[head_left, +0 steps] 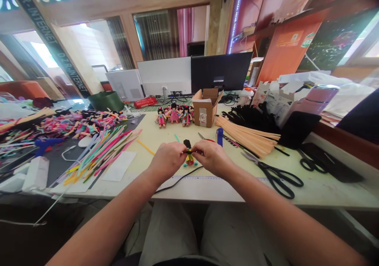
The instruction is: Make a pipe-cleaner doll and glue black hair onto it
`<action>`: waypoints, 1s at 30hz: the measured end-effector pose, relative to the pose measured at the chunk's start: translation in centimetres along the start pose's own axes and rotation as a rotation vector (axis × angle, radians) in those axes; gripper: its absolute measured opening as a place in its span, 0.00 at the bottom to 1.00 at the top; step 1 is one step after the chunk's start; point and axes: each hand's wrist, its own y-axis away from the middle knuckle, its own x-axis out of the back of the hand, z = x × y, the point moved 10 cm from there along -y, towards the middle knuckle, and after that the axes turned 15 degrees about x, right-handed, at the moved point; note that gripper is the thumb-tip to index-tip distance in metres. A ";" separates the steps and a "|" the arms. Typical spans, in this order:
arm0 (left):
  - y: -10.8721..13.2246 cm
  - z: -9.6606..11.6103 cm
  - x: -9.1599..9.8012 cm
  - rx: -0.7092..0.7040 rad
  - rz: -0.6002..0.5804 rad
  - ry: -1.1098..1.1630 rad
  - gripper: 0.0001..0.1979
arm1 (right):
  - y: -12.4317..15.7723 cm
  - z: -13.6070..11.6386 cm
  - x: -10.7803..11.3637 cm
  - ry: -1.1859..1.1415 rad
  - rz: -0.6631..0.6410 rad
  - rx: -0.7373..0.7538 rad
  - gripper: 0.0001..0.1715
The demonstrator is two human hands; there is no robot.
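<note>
Just above the table's front part, a small doll (190, 160) with black hair and a yellow and red body with teal ends stands between my hands. My left hand (169, 155) is closed in a pinch at its head from the left. From the other side, my right hand (211, 155) pinches there too. A thin dark strip shows between the fingertips, partly hidden by them. Behind my right hand lie small red-handled scissors (207, 138) and an upright blue tool (219, 136). A black cord (180, 178) curves across the table below the doll.
Large black scissors (278, 175) and peach pipe cleaners (248, 135) lie to the right, black ones (251, 116) behind. Coloured pipe cleaners (100, 151), white paper (120, 166) and a blue glue gun (49, 144) are left. Finished dolls (174, 114) stand beside a cardboard box (204, 114).
</note>
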 end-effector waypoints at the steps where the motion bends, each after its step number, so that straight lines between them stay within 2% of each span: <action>1: -0.1 0.0 0.0 0.016 0.020 0.001 0.09 | 0.0 0.0 0.2 0.041 0.012 -0.016 0.06; 6: -0.3 -0.8 0.1 0.134 0.124 0.115 0.09 | 0.1 0.2 0.6 0.205 0.087 -0.094 0.08; 10: -0.5 -2.1 -0.1 0.241 0.202 0.310 0.09 | 0.0 0.3 0.9 0.225 0.224 -0.134 0.09; 16: -0.8 -4.6 -1.9 0.419 0.256 0.641 0.10 | -0.3 1.2 -0.1 0.160 0.351 -0.199 0.09; 18: -1.0 -5.3 -2.8 0.466 0.241 0.745 0.09 | -0.4 1.8 -0.3 0.123 0.381 -0.215 0.09; 23: -1.7 -5.8 -4.9 0.481 0.133 0.845 0.07 | -0.2 3.5 -1.0 0.010 0.401 -0.254 0.07; 30: -1.9 -5.0 -5.0 0.438 0.163 0.788 0.05 | 0.4 4.4 -1.3 -0.066 0.442 -0.296 0.07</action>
